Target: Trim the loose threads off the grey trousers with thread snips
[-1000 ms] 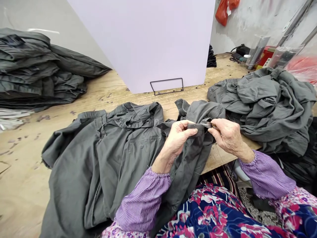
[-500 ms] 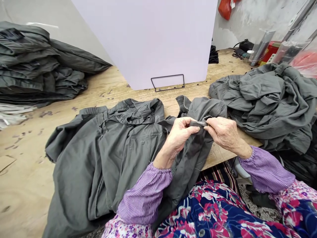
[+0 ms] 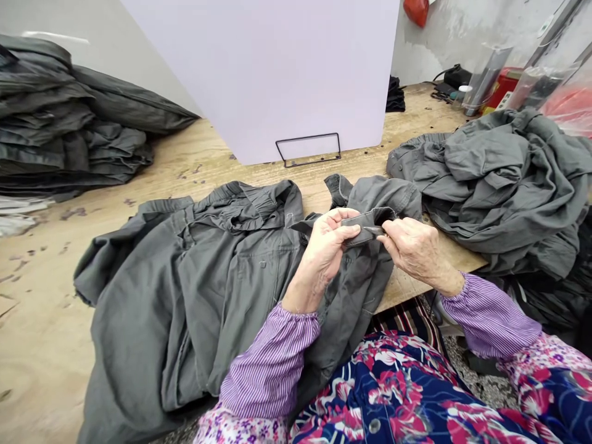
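Note:
In the head view, grey trousers with a gathered elastic waistband lie across the table's front edge. My left hand is closed, pinching a narrow strip of the grey cloth between thumb and fingers. From my closed right hand a small pointed metal blade sticks out to the left, its tip against the strip. It looks like part of thread snips; the rest is hidden in the fingers. Below both hands the cloth hangs over the edge towards my lap.
A crumpled heap of grey garments lies on the right, and a tall folded stack at the left. A white panel with a black wire stand rises behind. Bags and a red box sit at the back right of the wooden table.
My hands have shifted slightly left, and the camera view has moved a little. The cloth strip is now opened wider between my fingers, and the blade's pointed tip shows against it.

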`<state>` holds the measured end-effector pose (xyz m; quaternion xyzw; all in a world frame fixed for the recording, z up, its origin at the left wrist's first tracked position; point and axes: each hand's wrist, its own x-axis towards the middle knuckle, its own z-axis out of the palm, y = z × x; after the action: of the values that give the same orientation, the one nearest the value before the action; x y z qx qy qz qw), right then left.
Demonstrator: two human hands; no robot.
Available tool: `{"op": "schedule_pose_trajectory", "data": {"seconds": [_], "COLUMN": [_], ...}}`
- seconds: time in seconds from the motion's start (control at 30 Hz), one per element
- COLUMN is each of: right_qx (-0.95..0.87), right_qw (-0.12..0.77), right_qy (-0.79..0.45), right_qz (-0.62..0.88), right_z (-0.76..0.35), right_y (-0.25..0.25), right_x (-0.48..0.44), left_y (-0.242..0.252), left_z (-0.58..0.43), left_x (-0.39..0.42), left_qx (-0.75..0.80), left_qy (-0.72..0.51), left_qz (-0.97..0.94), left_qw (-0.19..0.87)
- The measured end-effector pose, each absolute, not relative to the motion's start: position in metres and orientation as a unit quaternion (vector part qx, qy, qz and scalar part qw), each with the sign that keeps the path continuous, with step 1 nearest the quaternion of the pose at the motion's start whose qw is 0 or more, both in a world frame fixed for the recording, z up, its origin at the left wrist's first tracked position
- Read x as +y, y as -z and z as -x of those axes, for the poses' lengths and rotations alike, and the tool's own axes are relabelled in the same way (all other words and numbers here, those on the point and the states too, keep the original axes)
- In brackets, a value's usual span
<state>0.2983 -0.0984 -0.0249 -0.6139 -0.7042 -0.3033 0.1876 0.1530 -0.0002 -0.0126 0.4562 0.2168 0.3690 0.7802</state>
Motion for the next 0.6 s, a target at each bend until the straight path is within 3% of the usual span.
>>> {"op": "schedule_pose_trajectory", "data": {"seconds": [0.07, 0.23, 0.37, 0.43, 0.6], "right_qx": [-0.692, -0.586, -0.624, -0.645, -0.651], "right_qw": [0.216, 0.380, 0.367, 0.351, 0.389], "right_qy": [0.287, 0.210, 0.211, 0.249, 0.335], "right_qz": [0.626, 0.685, 0.657, 0.631, 0.559], "right_z": [-0.305, -0.335, -0.341, -0.340, -0.333], "right_y": [0.023, 0.030, 0.047, 0.052, 0.056], "right_x": [-0.096, -0.087, -0.069, -0.063, -0.082], "left_y": [0.013, 0.014, 0.005, -0.002, 0.010], "left_z": [-0.150, -0.138, -0.131, -0.124, -0.085], "left_x": [0.003, 0.021, 0.028, 0.026, 0.026], "left_qx": [0.213, 0.230, 0.227, 0.232, 0.271], "left_qy": [-0.382, -0.455, -0.499, -0.524, -0.522], "left_qz": [-0.458, -0.479, -0.543, -0.612, -0.784], "left_qw": [0.773, 0.715, 0.637, 0.544, 0.201]}}
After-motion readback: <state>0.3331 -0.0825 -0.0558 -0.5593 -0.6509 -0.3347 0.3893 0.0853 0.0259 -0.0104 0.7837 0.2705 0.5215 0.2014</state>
